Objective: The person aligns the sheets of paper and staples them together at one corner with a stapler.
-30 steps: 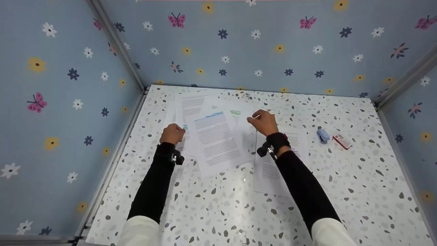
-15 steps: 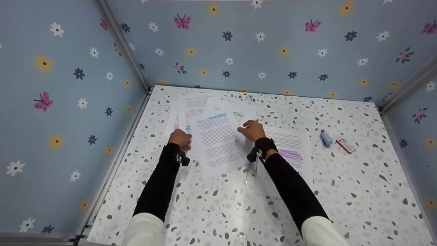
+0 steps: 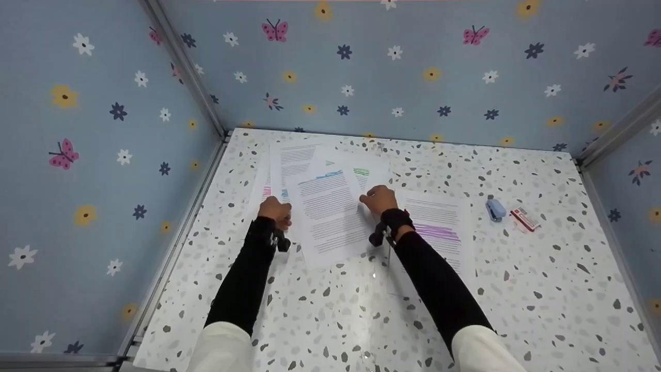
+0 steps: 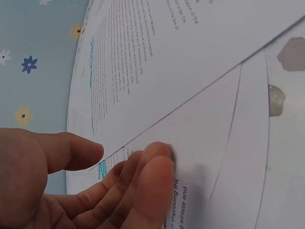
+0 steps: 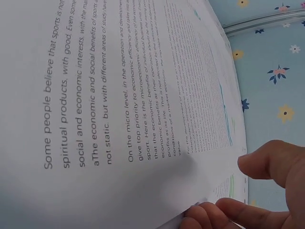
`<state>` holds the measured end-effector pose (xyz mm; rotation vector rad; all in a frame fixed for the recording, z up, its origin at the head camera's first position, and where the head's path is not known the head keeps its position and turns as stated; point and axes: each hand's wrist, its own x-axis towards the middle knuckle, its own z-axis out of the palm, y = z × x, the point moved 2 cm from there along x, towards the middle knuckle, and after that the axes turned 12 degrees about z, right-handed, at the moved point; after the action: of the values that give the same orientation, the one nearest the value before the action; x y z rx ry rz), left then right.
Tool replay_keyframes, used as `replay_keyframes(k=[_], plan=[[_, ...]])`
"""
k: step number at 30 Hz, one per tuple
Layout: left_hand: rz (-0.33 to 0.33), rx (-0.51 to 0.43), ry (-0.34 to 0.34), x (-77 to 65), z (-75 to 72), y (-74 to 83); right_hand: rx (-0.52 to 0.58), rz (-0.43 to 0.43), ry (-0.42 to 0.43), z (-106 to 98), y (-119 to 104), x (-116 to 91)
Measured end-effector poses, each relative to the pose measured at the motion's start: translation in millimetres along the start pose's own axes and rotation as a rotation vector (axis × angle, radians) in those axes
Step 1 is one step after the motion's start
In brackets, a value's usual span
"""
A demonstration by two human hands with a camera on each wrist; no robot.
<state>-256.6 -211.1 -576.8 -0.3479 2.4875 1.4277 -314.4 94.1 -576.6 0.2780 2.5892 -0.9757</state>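
A printed sheet (image 3: 330, 212) with a blue-highlighted line near its top lies uppermost on several overlapping sheets. Beside its left edge is my left hand (image 3: 276, 211); the left wrist view shows the thumb (image 4: 81, 150) apart from the loosely bent fingers (image 4: 152, 186), right by that edge. My right hand (image 3: 379, 200) is at the sheet's right edge. In the right wrist view, its thumb (image 5: 267, 162) stands away from the fingers (image 5: 209, 217), whose tips meet the paper's edge. Nothing shows pinched in either hand. Green highlighting marks a sheet (image 3: 372, 165) underneath.
A purple-highlighted sheet (image 3: 439, 212) lies to the right, partly under my right forearm. Farther right are a light blue stapler (image 3: 496, 210) and a small red-and-white box (image 3: 525, 219). Patterned walls (image 3: 392, 67) close in the speckled table (image 3: 330, 330) at the back and sides.
My right hand has moved left and nearer to me, onto the top sheet's right edge. My left hand has shifted slightly right and nearer to me. The view has also shifted a little.
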Motion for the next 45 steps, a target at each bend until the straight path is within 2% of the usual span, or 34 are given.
replay_keyframes(k=[4,11,15,19,22,27,32,38,41,45], plan=[[-0.012,-0.071,-0.010,0.1,2.7,-0.8,0.021,0.014,-0.004,5,-1,4],[-0.070,-0.074,0.013,4.7,11.1,-8.9,0.038,0.030,-0.016,16,5,6],[-0.078,-0.118,0.014,5.3,15.1,-12.5,0.048,0.035,0.005,19,9,6],[-0.067,-0.158,0.001,3.9,16.7,-11.0,0.068,0.034,0.024,18,11,4],[-0.046,-0.161,-0.033,3.8,16.6,-7.8,0.081,0.033,0.019,17,11,3],[0.046,-0.087,-0.080,9.1,16.0,-5.3,0.112,0.035,0.008,14,10,0],[0.102,-0.034,-0.022,11.6,12.2,-7.7,0.149,0.045,-0.016,14,9,0],[0.202,0.055,0.066,12.9,5.7,-7.7,0.162,0.037,-0.009,12,6,0],[0.202,0.052,0.093,12.5,3.2,-3.9,0.173,0.028,0.000,9,4,-1],[0.156,0.018,0.127,10.3,2.0,3.6,0.230,0.037,-0.010,6,2,-4]])
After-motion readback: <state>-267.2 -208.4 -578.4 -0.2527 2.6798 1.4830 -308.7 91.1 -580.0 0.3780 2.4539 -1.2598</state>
